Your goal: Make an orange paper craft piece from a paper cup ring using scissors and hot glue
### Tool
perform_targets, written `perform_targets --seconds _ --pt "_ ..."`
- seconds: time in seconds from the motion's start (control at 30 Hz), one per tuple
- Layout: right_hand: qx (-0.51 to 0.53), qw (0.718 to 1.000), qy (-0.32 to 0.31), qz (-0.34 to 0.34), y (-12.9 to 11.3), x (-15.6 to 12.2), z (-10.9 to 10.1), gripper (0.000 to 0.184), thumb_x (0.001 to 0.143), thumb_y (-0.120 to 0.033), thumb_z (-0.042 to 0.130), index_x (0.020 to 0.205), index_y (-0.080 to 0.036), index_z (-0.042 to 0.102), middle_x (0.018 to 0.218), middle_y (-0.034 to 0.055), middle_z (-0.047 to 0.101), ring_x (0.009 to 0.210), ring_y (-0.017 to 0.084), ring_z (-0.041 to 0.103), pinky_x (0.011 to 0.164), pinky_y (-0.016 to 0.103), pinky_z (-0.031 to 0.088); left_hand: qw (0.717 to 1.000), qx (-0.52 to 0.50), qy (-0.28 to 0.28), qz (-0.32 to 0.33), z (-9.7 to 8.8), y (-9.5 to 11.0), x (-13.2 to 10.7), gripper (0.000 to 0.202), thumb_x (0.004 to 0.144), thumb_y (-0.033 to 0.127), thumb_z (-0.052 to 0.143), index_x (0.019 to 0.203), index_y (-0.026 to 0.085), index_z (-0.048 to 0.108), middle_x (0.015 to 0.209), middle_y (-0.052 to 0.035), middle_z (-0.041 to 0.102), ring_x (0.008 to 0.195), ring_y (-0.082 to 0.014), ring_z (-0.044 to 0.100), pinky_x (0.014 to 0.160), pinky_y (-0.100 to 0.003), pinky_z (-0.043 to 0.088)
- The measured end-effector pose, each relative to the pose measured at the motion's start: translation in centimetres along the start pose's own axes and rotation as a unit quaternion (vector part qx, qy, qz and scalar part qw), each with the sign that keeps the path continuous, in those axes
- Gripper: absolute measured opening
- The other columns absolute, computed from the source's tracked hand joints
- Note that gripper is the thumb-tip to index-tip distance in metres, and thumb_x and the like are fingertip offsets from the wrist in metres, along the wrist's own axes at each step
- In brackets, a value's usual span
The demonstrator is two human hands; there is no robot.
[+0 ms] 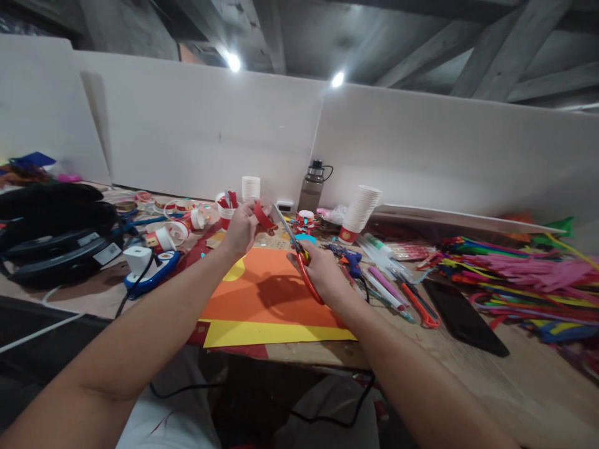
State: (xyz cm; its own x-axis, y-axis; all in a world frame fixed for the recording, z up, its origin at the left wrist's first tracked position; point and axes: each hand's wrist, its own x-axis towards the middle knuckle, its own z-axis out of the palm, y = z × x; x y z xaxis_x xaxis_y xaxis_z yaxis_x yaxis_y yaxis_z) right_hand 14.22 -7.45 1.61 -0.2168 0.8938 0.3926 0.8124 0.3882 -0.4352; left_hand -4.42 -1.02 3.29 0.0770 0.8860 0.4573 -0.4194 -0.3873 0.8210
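Observation:
My left hand (241, 229) pinches a curved red paper piece (264, 216) above the table. In my right hand (324, 269) is a pair of red-handled scissors (305, 272), its blades pointing up and left beside the red piece. Whether the blades touch the paper, I cannot tell. Below both hands lies an orange sheet (271, 305), its near edge overlapping a yellow sheet (281, 335). A yellow rounded shape (236, 269) shows on the orange sheet near my left wrist.
Paper cups (361, 211) stand stacked behind my right hand, near a bottle (312, 187). A glue gun (350, 259), a dark phone (465, 317) and colourful pipe cleaners (528, 268) lie right. At left are a blue-and-white power strip (152, 274) and a black case (60, 231).

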Motion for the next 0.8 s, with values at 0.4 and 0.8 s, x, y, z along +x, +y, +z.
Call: perform_targets --seconds 0.4,0.8 --pt "-0.039 0.999 -0.005 0.001 0.02 -0.23 0.15 0.033 0.091 -0.044 0.048 0.111 -0.022 0.063 0.080 0.0067 0.069 0.069 0.020 0.058 0.059 0.026 0.033 0.999 -0.005 -0.039 -0.037 0.31 -0.10 -0.34 0.019 0.065 0.020 0.071 0.075 0.016 0.055 0.060 0.0041 0.053 0.048 -0.0090 0.054 0.043 -0.021 0.041" --pt "-0.050 0.999 0.006 -0.006 0.03 -0.11 -0.03 0.028 0.091 -0.040 0.050 0.105 -0.022 0.067 0.081 0.0072 0.068 0.069 0.019 0.055 0.058 0.026 0.029 0.998 0.027 -0.026 -0.054 -0.27 -0.22 0.07 0.022 0.070 0.031 0.071 0.075 0.014 0.058 0.064 -0.0003 0.061 0.050 -0.0110 0.058 0.045 -0.022 0.044"
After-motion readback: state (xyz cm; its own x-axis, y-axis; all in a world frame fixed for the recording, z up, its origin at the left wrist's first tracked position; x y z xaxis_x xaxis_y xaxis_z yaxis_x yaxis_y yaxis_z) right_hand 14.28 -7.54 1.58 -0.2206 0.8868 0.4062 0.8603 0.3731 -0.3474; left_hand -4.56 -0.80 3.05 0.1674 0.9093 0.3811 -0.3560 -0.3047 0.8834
